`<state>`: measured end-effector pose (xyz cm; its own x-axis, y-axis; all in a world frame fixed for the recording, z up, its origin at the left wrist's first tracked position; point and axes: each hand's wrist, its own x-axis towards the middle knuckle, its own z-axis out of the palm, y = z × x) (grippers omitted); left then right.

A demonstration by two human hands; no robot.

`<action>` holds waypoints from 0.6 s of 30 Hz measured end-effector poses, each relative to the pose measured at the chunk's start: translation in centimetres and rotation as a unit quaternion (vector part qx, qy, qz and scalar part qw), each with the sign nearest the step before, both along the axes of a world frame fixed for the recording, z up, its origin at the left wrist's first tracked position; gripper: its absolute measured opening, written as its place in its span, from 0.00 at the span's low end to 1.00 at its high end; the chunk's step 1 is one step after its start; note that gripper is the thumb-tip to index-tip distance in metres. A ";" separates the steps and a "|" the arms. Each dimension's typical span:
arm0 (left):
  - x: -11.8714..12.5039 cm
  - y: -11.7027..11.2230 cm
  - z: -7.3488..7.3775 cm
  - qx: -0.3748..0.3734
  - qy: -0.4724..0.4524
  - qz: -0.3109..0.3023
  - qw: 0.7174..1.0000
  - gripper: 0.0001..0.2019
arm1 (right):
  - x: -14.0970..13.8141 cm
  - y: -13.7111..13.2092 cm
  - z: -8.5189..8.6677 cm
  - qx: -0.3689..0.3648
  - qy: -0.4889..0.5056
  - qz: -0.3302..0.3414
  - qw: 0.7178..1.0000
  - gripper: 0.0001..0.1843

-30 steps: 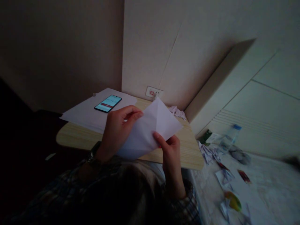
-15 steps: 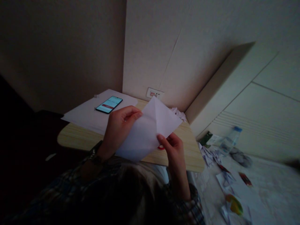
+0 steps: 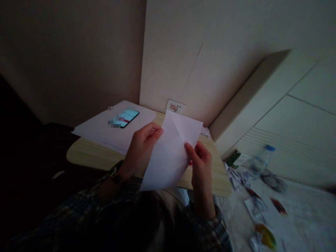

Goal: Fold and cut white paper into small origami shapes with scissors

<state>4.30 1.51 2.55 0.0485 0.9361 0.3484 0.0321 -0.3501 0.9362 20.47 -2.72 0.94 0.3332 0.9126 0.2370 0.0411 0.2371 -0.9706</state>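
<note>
Against the frame half a second earlier, the white sheet (image 3: pixel 168 154) had turned in the hands: before, a corner pointed up at the wall socket (image 3: pixel 176 106); now a straight edge lay at the top, and the crease, formerly near vertical, slanted from the upper left corner toward the right thumb. The sheet was held above the tabletop (image 3: pixel 86 154), its lower end at the near side. Fingers of the left hand (image 3: pixel 144 141) were pinched closed on its left edge; the right hand (image 3: pixel 201 162) gripped the right edge, thumb on the face, other fingers curled behind. Folded paper pieces (image 3: pixel 206 132) at the back of the tabletop showed less than earlier, the sheet covering more of them. A red object (image 3: pixel 190 162) appeared as a sliver beside the right hand (more of its curved rim had been visible earlier). Writing: the phone (image 3: pixel 131 118) lay on flat paper (image 3: pixel 94 129), screen lit blue-green with a dark red band, partly pixelated, text unreadable. On the bed (image 3: pixel 309 210), print on the green packet (image 3: pixel 233 158), near the blue-capped bottle (image 3: pixel 261 161), was likewise illegible.
</note>
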 end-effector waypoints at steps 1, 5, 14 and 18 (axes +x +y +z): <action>0.0 0.0 -0.3 -0.001 -0.005 -0.005 1.000 0.08 | -0.1 0.0 0.0 0.008 -0.002 0.000 1.000 0.13; -0.1 0.1 -1.0 0.010 -0.006 -0.014 1.000 0.08 | -0.4 0.0 0.1 0.032 -0.013 -0.005 0.999 0.13; -0.2 -0.2 -0.4 0.032 0.002 0.012 0.999 0.08 | -0.3 -0.2 0.0 0.014 -0.044 -0.008 0.999 0.13; -0.3 -0.2 -0.2 0.037 0.001 0.025 0.999 0.08 | -0.3 -0.2 -0.2 -0.001 -0.042 -0.012 0.999 0.15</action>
